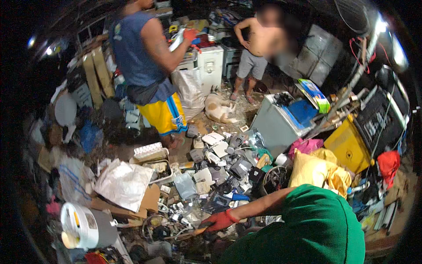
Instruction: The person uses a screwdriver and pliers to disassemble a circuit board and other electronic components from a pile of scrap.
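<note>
My right arm, in a green sleeve, reaches in from the lower right. My right hand (218,220), in a red glove, is low over a heap of scrap with its fingers closed. A tan, stick-like handle (198,231) shows at its fingertips, pointing left; the far end is lost among the clutter. Around the hand lie pale cables and small plastic parts (178,213). A blue cylindrical piece (240,197) is just beyond the wrist. My left hand does not show.
A white bucket (80,222) stands at lower left, near a white sack (125,182) on cardboard. Ahead, one person (143,57) stands with red-gloved hands raised, another (259,39) farther back. A dog (217,108) lies between them. At right are a yellow sack (310,169) and a yellow bin (349,147).
</note>
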{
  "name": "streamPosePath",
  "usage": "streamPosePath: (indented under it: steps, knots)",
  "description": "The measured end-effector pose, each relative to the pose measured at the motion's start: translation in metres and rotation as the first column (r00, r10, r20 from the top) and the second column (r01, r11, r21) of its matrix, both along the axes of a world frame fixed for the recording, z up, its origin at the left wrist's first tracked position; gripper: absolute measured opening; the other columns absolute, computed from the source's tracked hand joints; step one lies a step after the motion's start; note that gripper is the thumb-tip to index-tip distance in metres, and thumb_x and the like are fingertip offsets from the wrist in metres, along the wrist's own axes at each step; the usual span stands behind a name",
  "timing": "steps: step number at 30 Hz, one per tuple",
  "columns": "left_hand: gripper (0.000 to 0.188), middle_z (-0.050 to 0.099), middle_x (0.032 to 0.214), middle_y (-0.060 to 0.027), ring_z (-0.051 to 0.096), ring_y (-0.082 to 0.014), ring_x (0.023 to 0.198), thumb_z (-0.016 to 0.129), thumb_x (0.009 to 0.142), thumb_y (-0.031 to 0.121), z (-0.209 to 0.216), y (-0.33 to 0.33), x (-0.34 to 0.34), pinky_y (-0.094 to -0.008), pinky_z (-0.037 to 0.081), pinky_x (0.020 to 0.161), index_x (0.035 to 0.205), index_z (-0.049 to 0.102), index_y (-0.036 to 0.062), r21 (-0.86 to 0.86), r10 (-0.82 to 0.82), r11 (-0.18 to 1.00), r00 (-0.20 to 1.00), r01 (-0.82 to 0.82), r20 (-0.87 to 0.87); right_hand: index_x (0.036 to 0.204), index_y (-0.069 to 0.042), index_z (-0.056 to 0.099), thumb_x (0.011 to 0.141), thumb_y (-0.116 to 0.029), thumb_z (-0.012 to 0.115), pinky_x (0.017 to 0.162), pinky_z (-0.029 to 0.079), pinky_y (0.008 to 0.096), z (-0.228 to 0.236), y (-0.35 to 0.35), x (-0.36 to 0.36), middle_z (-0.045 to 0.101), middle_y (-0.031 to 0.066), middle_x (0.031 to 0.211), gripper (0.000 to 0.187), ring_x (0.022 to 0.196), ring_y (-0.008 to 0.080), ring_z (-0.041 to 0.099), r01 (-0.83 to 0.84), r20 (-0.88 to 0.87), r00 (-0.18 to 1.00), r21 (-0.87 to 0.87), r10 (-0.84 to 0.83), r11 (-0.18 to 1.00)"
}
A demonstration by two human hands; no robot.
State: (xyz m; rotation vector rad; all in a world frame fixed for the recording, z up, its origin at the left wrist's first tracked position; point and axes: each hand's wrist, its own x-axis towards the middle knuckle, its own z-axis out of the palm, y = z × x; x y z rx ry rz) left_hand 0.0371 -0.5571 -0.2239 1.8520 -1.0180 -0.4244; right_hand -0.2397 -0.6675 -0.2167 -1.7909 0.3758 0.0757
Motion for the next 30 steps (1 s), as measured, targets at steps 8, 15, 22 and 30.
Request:
streamPosePath:
  steps: [8, 15, 22, 30]
  knots:
    - [0.053, 0.061, 0.108, -0.0123, 0.06, -0.0308, 0.087, 0.048, 0.09, 0.051, 0.04, 0.009, -0.098, -0.0458, 0.053, 0.07, 0.123, 0.055, 0.011, 0.021, -0.003, 1.0, 0.948, 0.01, -0.317, 0.136, -0.002, 0.046, 0.092, -0.048, 0.053, 0.102, 0.041, 0.0413, 0.045, 0.034, -0.163, 0.058, 0.0227, 0.126, 0.064, 0.118, 0.0371, 0.054, 0.381, -0.079, 0.921, -0.023, -0.382, 0.924]
    - [0.057, 0.059, 0.118, -0.0143, 0.059, -0.0334, 0.095, 0.042, 0.096, 0.051, 0.119, 0.014, -0.165, -0.0472, 0.054, 0.076, 0.133, 0.051, 0.0091, -0.221, -0.226, 0.974, 0.278, 0.049, -0.934, 0.141, -0.007, 0.041, 0.095, -0.042, 0.051, 0.104, 0.039, 0.0367, 0.089, 0.063, -0.263, 0.052, 0.017, 0.136, 0.059, 0.124, 0.026, 0.051, 0.613, 0.058, 0.788, 0.017, -0.613, 0.79]
    - [0.07, 0.06, 0.122, -0.0117, 0.061, -0.0292, 0.099, 0.035, 0.093, 0.064, 0.193, -0.056, -0.255, -0.0486, 0.053, 0.083, 0.141, 0.043, 0.014, -0.436, -0.48, 0.838, 0.065, 0.327, -0.875, 0.134, -0.003, 0.05, 0.095, -0.025, 0.056, 0.099, 0.042, 0.0339, 0.109, 0.084, -0.315, 0.062, 0.011, 0.123, 0.045, 0.112, 0.0162, 0.054, 0.741, 0.157, 0.656, 0.054, -0.739, 0.669]
    - [0.047, 0.062, 0.089, -0.0041, 0.057, -0.0206, 0.07, 0.044, 0.094, 0.054, 0.226, -0.081, -0.298, -0.0333, 0.05, 0.061, 0.111, 0.058, 0.0127, -0.44, -0.451, 0.891, 0.109, 0.109, -0.886, 0.133, 0.0, 0.05, 0.09, -0.02, 0.06, 0.1, 0.041, 0.0342, 0.173, 0.118, -0.313, 0.062, 0.0117, 0.123, 0.048, 0.113, 0.0174, 0.055, 0.775, 0.221, 0.556, 0.21, -0.801, 0.596]
